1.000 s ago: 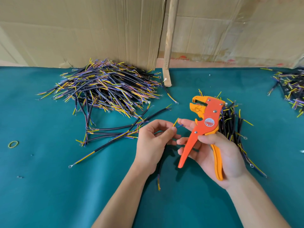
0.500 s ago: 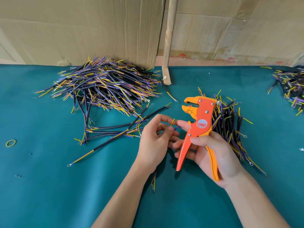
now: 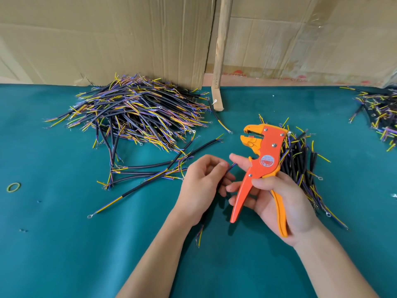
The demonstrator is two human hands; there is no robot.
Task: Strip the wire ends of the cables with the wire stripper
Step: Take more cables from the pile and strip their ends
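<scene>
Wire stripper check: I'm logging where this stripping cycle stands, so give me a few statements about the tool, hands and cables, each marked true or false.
1. The right hand holds the wire stripper by its handles. True.
2. A wire end is clamped in the stripper's mouth. False: the mouth is open, with nothing in it.
3. The left hand pinches a cable beside the stripper. True.
4. The biggest pile of cables lies right of the stripper. False: it lies at far left.
5. A rubber band lies near the cloth's left edge. True.
</scene>
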